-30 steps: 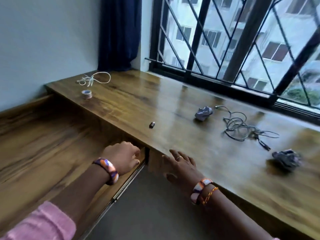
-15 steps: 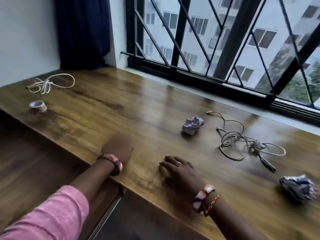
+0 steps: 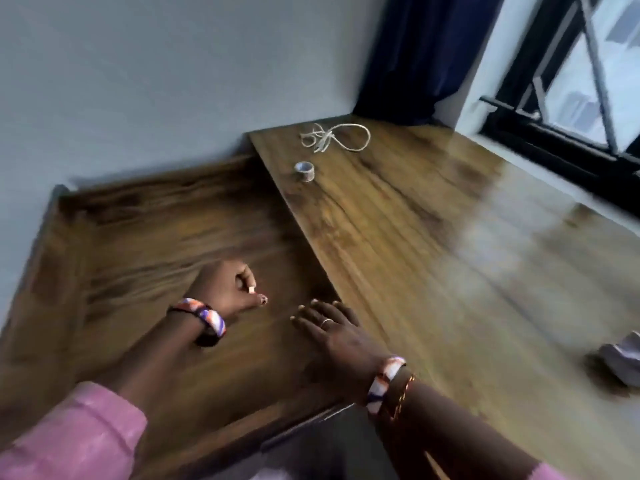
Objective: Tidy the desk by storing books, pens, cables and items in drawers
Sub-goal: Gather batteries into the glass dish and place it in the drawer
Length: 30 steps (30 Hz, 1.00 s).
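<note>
Head view, one frame, motion-blurred. Entry: left hand (image 3: pixel 225 289), fingers curled over the lower wooden surface (image 3: pixel 145 244) left of the glossy wooden desk top (image 3: pixel 433 244); something small and pale shows at the fingertips, perhaps a nail; whether it pinches an item cannot be told. Right hand (image 3: pixel 325 323), fingers straight and together, resting flat at the desk's edge, holding nothing.

Items outstanding on the desk: loose coil of pale cord (image 3: pixel 332 138) near the far corner by the dark blue curtain (image 3: pixel 415 53); small grey roll of tape (image 3: pixel 304 171) just in front of it, standing apart; crumpled grey paper ball (image 3: pixel 620 358) at the right margin, partly cut off.

Step, as judged: between pickups, hands low at the desk's left end, possibly depositing a small item. No drawer is clearly identifiable.

Next move calls for a long forward reach to tape or cord.

Orientation: cord's loop runs left to right along the desk's back edge, tangled end leftward; tape's hole faces up.
</note>
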### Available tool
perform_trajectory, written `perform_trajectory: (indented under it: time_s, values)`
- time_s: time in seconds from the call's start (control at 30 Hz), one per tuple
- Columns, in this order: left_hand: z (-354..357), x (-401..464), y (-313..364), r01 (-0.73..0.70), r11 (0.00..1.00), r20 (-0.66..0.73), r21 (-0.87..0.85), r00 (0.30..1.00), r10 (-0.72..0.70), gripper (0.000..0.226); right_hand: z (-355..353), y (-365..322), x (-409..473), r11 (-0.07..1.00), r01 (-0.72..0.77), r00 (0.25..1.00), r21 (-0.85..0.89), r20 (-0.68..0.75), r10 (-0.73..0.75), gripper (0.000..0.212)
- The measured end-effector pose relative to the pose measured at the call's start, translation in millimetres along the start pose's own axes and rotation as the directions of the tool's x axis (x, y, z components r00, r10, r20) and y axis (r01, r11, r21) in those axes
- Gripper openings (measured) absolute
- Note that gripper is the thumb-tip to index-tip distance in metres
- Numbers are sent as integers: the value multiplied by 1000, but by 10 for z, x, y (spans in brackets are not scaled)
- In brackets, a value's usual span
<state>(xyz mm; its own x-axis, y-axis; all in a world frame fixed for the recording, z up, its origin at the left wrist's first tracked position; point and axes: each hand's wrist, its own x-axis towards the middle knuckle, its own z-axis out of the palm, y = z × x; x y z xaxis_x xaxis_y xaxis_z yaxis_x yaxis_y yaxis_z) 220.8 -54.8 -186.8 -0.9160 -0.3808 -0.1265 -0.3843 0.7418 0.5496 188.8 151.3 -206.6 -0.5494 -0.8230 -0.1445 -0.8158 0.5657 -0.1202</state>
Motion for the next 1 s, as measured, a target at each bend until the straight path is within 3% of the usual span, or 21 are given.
perform_trajectory:
  time_s: [0.1, 0.17, 0.23, 0.27, 0.4, 0.53, 0.7, 0.8, 1.0]
  values:
    - [-25, -386, -785, 240, 910, 141, 337, 943, -300, 13, 87, -373, 229, 967, 246, 956, 70, 144, -254, 75]
    - [135, -552, -1471, 378, 779, 201, 500, 824, -529, 33, 158, -616, 252, 956, 271, 933, 112, 216, -289, 69]
    - [246, -746, -1851, 399, 740, 256, 542, 760, -598, 38, 253, -811, 234, 940, 305, 926, 155, 181, -331, 60]
    - [197, -849, -1776, 387, 759, 274, 524, 767, -580, 33, 289, -893, 205, 935, 308, 930, 176, 151, -335, 57]
    - [63, -991, -1350, 158, 883, 364, 442, 868, -337, 19, 328, -1028, 60, 951, 253, 959, 181, 80, -270, 55]
    - [25, -1009, -1242, 40, 873, 417, 487, 867, -272, 28, 120, -973, -247, 967, 179, 981, 179, 38, -189, 64]
    - [-52, -819, -398, -212, 872, 347, 441, 936, 52, 30, -182, -620, -822, 987, -40, 998, 156, -43, 47, 66]
    - [76, -775, 336, -422, 836, 391, 351, 877, 279, 29, -318, -338, -1221, 963, -206, 972, 175, -81, 222, 63]
    - [612, -1006, 1879, -768, 622, 500, 154, 603, 621, 29, -305, 253, -2235, 824, -526, 800, 209, -207, 563, 57]
